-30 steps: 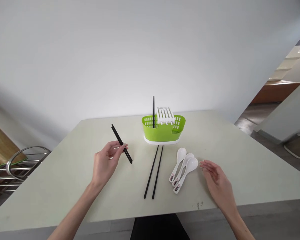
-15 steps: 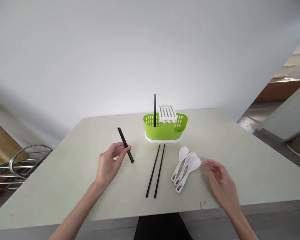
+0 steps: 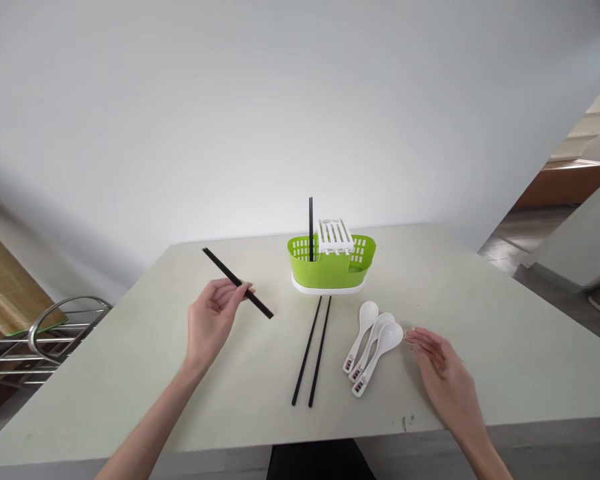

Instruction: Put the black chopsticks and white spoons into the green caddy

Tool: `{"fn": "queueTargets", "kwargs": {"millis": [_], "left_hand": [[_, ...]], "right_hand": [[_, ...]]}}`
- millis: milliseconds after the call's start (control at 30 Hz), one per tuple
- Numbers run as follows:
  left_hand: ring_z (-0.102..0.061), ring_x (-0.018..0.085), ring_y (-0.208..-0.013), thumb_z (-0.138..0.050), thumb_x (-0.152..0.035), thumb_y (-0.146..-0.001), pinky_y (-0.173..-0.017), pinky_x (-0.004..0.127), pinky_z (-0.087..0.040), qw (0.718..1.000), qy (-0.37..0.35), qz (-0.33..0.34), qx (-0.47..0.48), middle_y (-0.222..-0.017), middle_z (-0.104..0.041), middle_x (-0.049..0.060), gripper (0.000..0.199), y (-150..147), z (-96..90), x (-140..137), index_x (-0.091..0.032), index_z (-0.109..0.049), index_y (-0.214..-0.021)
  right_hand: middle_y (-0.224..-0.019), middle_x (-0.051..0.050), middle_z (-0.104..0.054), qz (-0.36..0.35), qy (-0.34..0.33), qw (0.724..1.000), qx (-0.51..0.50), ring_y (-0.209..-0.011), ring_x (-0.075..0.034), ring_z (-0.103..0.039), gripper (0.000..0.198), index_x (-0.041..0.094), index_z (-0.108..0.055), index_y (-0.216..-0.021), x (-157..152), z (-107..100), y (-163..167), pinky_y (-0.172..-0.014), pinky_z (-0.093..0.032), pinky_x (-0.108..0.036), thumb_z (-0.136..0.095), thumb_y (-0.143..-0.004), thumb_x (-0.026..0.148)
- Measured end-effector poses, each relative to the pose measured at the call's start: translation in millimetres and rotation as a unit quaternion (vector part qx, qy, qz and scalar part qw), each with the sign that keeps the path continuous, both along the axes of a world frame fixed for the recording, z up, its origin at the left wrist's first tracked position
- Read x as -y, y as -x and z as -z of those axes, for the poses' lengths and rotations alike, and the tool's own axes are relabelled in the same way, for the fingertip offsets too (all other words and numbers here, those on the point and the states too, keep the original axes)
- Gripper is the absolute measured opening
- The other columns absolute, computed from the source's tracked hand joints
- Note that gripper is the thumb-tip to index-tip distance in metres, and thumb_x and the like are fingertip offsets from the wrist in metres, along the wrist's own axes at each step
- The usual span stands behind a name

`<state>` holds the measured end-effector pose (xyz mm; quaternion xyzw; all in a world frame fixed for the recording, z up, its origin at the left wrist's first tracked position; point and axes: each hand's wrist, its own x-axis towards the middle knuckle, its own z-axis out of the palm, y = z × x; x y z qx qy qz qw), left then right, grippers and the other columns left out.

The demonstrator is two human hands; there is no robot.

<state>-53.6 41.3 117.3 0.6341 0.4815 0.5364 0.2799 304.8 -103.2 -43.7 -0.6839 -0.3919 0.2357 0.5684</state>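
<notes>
Between the thumb and fingers of my left hand (image 3: 214,313) is a pair of black chopsticks (image 3: 221,265), held tilted above the table, upper end to the left. My right hand (image 3: 443,377) rests beside three white spoons (image 3: 389,337), fingers loosely curved and holding nothing. The spoons lie partly overlapped, with labels on their handles. Another two black chopsticks (image 3: 319,357) lie on the table between my hands. Behind them stands a green utensil basket (image 3: 330,273) with a white base and a white slatted rack (image 3: 335,235) on top. Black chopsticks (image 3: 311,223) stand upright in its left part.
The pale table (image 3: 260,407) meets a white wall (image 3: 300,120) at the back. A metal rack (image 3: 45,340) with a bamboo board (image 3: 13,287) is at the left. My dark-clothed lap (image 3: 320,461) shows below the front edge.
My left hand has tipped its chopsticks from steep to flatter, their upper end swinging left. The view has shifted slightly. My right hand stays beside the spoons.
</notes>
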Motion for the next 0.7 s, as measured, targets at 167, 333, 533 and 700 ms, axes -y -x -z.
{"fn": "queueTargets", "kwargs": {"millis": [167,333,533,700], "left_hand": [[-0.08,0.027,-0.097,-0.079,-0.051,-0.086,-0.097,0.049,-0.065,0.994,-0.062,0.006,0.089,-0.11,-0.078,0.008,0.038,-24.7,-40.1,-34.7,-0.02,-0.064,-0.102],[-0.079,0.024,-0.098,-0.076,-0.053,-0.086,-0.097,0.045,-0.065,0.993,-0.092,0.022,0.07,-0.114,-0.074,0.006,0.04,-61.3,-67.7,-80.0,-0.02,-0.064,-0.105],[-0.076,0.024,-0.101,-0.078,-0.05,-0.082,-0.094,0.039,-0.062,0.997,-0.069,0.024,-0.033,-0.103,-0.079,0.009,0.038,-95.3,-57.2,-134.1,-0.018,-0.07,-0.102],[-0.074,0.025,-0.096,-0.081,-0.05,-0.077,-0.087,0.038,-0.059,0.987,-0.036,0.018,-0.154,-0.1,-0.081,0.009,0.035,-105.7,-35.3,-163.0,-0.02,-0.075,-0.094]], "right_hand": [[-0.129,-0.009,-0.073,0.003,-0.003,1.0,-0.01,-0.121,-0.026,-0.068,0.041,0.026,-0.062,-0.129,-0.7,-2.2,1.0,-0.111,-0.051,-0.046,-0.061,-0.096,0.051],[-0.128,-0.01,-0.073,-0.001,-0.012,1.0,-0.018,-0.12,-0.027,-0.068,0.04,0.025,-0.062,-0.128,-1.7,-5.4,2.9,-0.108,-0.053,-0.045,-0.06,-0.097,0.051],[-0.127,-0.011,-0.072,-0.005,-0.03,0.999,-0.019,-0.12,-0.026,-0.069,0.037,0.025,-0.062,-0.127,-3.8,-6.6,4.3,-0.104,-0.056,-0.043,-0.059,-0.099,0.049],[-0.129,-0.011,-0.072,-0.013,-0.03,0.999,-0.028,-0.119,-0.026,-0.069,0.038,0.026,-0.062,-0.128,-4.0,-6.4,4.1,-0.1,-0.058,-0.041,-0.058,-0.099,0.05]]}}
